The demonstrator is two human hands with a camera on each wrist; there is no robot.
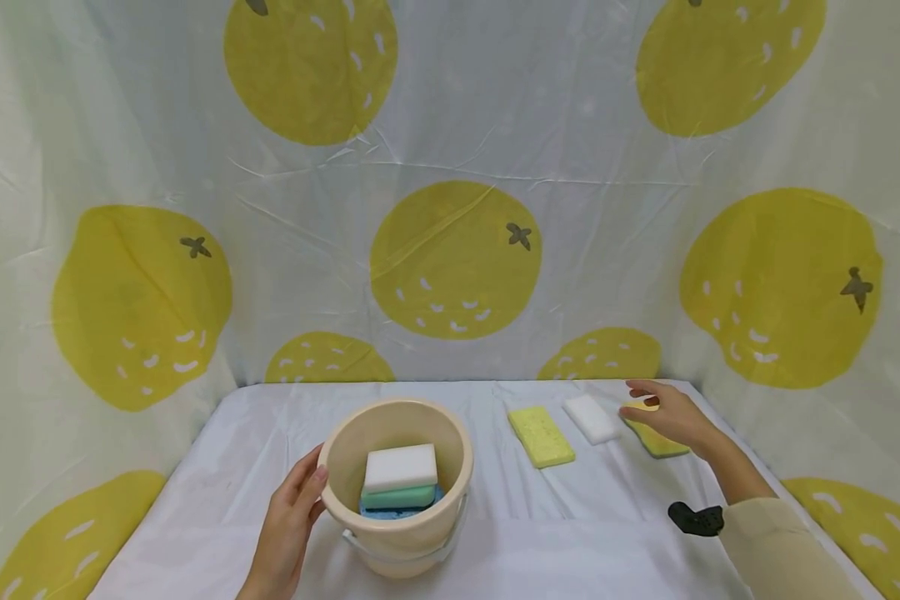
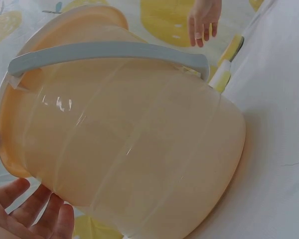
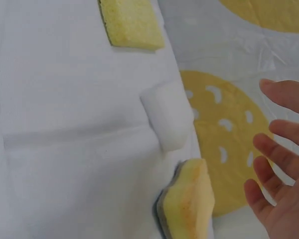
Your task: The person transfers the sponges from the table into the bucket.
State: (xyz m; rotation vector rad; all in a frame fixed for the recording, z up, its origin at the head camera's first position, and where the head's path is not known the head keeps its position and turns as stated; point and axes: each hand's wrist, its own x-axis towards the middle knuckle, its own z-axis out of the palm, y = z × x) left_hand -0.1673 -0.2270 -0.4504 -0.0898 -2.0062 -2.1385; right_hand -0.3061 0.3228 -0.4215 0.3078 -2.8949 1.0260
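Note:
My left hand (image 1: 288, 518) holds the rim of a cream bucket (image 1: 461, 442) at its left side, with the fingers against the outer wall in the left wrist view. Inside the bucket lie a white sponge (image 1: 401, 467), a green one (image 1: 399, 498) under it, and something blue (image 1: 397, 514) at the bottom. Over at the right, my right hand (image 1: 677, 417) hovers above a yellow sponge with a dark underside (image 1: 660, 442), fingers spread and holding nothing. Left of that sponge are a white sponge (image 1: 591, 419) and a flat yellow sponge (image 1: 542, 437).
A white cloth (image 1: 585, 554) covers the table. The bucket's grey handle (image 2: 109, 51) hangs down along its front. Curtains with a lemon print (image 1: 456, 258) stand behind the table and on both sides. A black strap (image 1: 696, 519) shows at my right wrist.

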